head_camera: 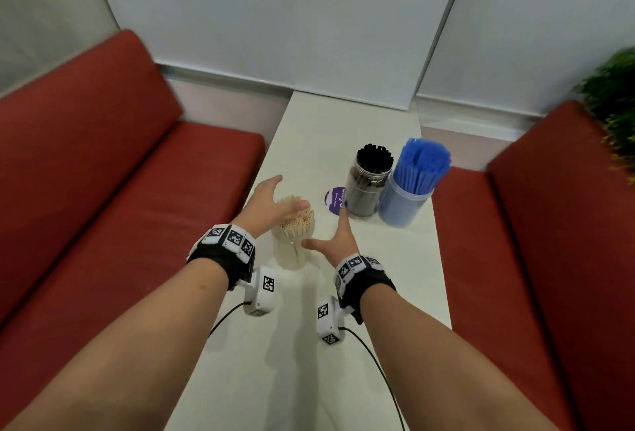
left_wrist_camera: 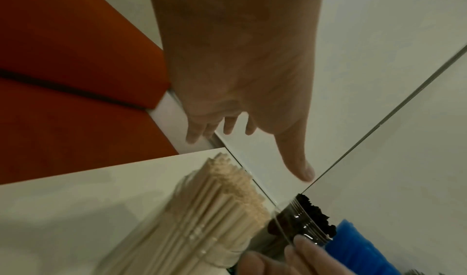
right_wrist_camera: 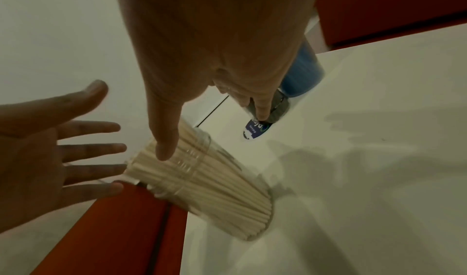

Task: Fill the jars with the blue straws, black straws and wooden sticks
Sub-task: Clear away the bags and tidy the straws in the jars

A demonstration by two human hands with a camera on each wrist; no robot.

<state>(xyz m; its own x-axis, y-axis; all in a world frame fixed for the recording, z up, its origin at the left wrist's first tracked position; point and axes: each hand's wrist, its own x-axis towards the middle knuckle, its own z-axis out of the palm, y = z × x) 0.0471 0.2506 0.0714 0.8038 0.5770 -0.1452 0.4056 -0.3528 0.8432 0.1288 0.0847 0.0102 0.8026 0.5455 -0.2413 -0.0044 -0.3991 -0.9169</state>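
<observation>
Blue straws point(head_camera: 423, 166), black straws point(head_camera: 374, 155) and pale beige wooden sticks point(head_camera: 298, 224) stand on a white desk point(head_camera: 405, 258) between red bench cushions point(head_camera: 103, 142), beside a purple round sticker point(head_camera: 334, 201).

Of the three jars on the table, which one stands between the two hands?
The jar of wooden sticks, nearest the person. The black-straw jar and blue-straw jar stand farther back, right.

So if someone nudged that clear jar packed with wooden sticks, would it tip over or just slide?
The jar of wooden sticks looks tall and narrow, with sticks rising above its rim, so a high push would probably tip it. A low push might slide it, since the white table looks smooth. Packed this full, it likely feels fairly heavy for its size.
</observation>
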